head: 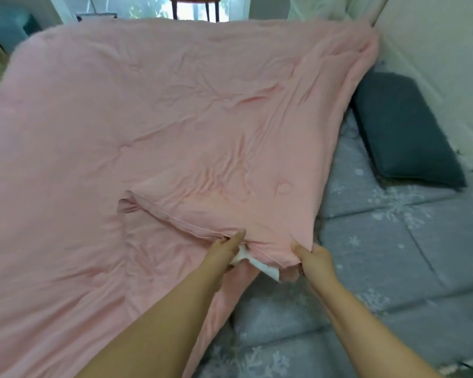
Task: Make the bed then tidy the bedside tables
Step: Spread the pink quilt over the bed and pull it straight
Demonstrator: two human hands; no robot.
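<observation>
Hands grip a pink quilt (175,118) at its near corner: left hand (224,251) fingers pinching the hem beside a white tag (262,266), right hand (316,259) fingers curled round the corner. Quilt covers most of the bed; grey snowflake sheet (380,241) and dark pillow (402,132) lie exposed at right.

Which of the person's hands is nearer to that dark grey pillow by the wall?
The right hand. It grips the pink comforter's corner on the side where the grey pillow lies, though well short of it. The left hand holds the same edge farther from it.
</observation>
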